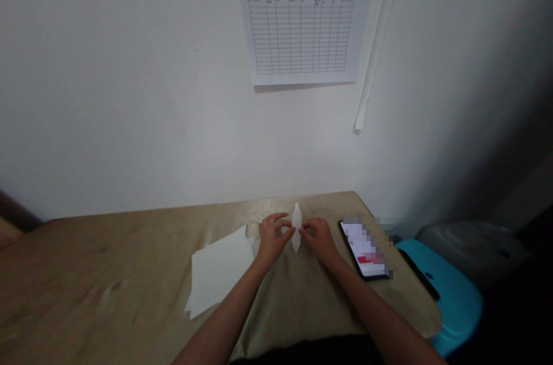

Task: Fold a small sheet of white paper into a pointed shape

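A small folded piece of white paper (pixel 296 216), narrow and pointed at its lower end, stands between my two hands above the table. My left hand (pixel 273 234) pinches its left side between thumb and forefinger, the other fingers loosely bent. From the right, my right hand (pixel 320 238) pinches the opposite edge at about the same height. Left of my left hand lie several sheets of lined paper (pixel 220 273), slightly fanned. A phone (pixel 365 250) with its screen lit rests on the table to the right of my right hand.
The table (pixel 129 273) has a brown cover and stands against a white wall. A printed grid sheet (pixel 302 37) hangs on the wall, with a white strip (pixel 375 60) beside it. Past the table's right edge are a turquoise plastic object (pixel 453 290) and a clear plastic item (pixel 470 244).
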The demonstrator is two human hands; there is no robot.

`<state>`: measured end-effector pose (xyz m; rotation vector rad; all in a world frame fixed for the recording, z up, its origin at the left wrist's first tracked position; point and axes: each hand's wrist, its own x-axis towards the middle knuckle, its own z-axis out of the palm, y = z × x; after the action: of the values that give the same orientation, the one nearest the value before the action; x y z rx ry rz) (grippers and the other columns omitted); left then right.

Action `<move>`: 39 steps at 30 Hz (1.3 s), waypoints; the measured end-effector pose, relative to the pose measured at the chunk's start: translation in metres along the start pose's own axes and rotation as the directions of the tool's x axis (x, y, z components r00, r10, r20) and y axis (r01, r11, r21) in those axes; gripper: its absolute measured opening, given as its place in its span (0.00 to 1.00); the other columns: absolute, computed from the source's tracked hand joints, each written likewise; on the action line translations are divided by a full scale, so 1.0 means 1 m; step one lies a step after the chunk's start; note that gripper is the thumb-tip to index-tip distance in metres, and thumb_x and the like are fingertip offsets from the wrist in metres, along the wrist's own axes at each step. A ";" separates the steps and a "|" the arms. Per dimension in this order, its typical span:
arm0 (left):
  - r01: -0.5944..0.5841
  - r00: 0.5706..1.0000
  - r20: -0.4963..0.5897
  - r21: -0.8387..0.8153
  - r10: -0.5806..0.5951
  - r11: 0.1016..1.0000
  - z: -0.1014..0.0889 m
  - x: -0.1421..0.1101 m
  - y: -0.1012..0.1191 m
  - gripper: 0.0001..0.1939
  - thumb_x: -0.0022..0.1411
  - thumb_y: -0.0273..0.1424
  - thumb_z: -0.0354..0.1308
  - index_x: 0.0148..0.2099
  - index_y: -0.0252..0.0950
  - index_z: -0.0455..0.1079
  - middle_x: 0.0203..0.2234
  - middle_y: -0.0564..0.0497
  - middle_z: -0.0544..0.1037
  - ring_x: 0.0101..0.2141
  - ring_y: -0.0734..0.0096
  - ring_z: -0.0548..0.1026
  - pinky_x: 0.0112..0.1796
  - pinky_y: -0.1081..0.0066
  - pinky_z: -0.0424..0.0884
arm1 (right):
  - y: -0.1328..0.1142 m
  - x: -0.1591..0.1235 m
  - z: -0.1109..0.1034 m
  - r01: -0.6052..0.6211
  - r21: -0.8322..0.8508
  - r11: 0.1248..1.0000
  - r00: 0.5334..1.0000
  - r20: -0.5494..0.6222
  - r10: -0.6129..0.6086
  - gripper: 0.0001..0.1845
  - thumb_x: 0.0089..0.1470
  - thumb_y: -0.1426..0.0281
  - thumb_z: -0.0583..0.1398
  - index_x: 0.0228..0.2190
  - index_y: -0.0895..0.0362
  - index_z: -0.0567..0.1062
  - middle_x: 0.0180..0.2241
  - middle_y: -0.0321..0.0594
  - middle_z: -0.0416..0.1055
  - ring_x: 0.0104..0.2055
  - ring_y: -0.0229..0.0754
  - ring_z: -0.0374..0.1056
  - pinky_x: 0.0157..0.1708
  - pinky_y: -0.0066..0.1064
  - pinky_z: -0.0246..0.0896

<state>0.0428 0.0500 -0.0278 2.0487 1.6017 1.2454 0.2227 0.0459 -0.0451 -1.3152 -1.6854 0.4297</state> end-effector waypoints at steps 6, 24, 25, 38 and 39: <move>-0.010 1.000 -0.006 0.005 0.010 1.000 0.001 0.000 0.001 0.02 0.55 0.29 0.66 0.33 0.42 0.78 0.50 0.50 0.79 0.54 0.57 0.72 0.58 0.48 0.61 | -0.002 0.000 0.000 0.011 0.019 1.000 1.000 0.025 -0.011 0.06 0.55 0.65 0.62 0.30 0.53 0.77 0.36 0.41 0.76 0.47 0.48 0.65 0.52 0.40 0.56; -0.011 1.000 -0.005 -0.006 0.011 1.000 -0.002 0.003 0.003 0.04 0.53 0.27 0.68 0.32 0.41 0.78 0.49 0.49 0.79 0.53 0.57 0.73 0.57 0.51 0.63 | -0.008 -0.001 -0.001 0.037 0.009 0.999 0.999 -0.009 -0.037 0.05 0.56 0.66 0.62 0.29 0.53 0.76 0.38 0.42 0.72 0.49 0.49 0.61 0.54 0.42 0.55; -0.013 1.000 -0.015 -0.001 0.013 1.000 -0.002 0.002 0.004 0.04 0.53 0.27 0.69 0.32 0.41 0.78 0.49 0.49 0.79 0.53 0.57 0.72 0.57 0.51 0.62 | -0.009 -0.002 -0.001 0.040 -0.001 0.999 0.999 -0.011 -0.040 0.05 0.56 0.67 0.62 0.29 0.53 0.76 0.37 0.42 0.72 0.49 0.49 0.61 0.53 0.42 0.55; -0.018 0.999 -0.042 0.005 0.018 1.000 -0.004 -0.004 0.018 0.05 0.54 0.28 0.68 0.34 0.42 0.77 0.50 0.50 0.78 0.54 0.56 0.70 0.58 0.50 0.59 | -0.012 -0.002 -0.003 0.035 0.021 0.999 0.999 -0.012 -0.034 0.05 0.56 0.67 0.62 0.29 0.52 0.76 0.38 0.43 0.72 0.49 0.50 0.60 0.54 0.44 0.56; -0.005 0.998 -0.055 0.003 0.005 1.000 -0.004 -0.004 0.016 0.06 0.54 0.28 0.68 0.35 0.42 0.77 0.50 0.50 0.78 0.54 0.56 0.71 0.58 0.50 0.59 | -0.012 -0.002 -0.003 0.032 0.023 0.999 0.999 -0.014 -0.032 0.05 0.56 0.67 0.62 0.29 0.52 0.76 0.38 0.43 0.72 0.49 0.50 0.60 0.54 0.44 0.56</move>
<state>0.0507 0.0400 -0.0167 2.0386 1.6244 1.3129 0.2183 0.0391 -0.0358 -1.2699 -1.6830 0.4194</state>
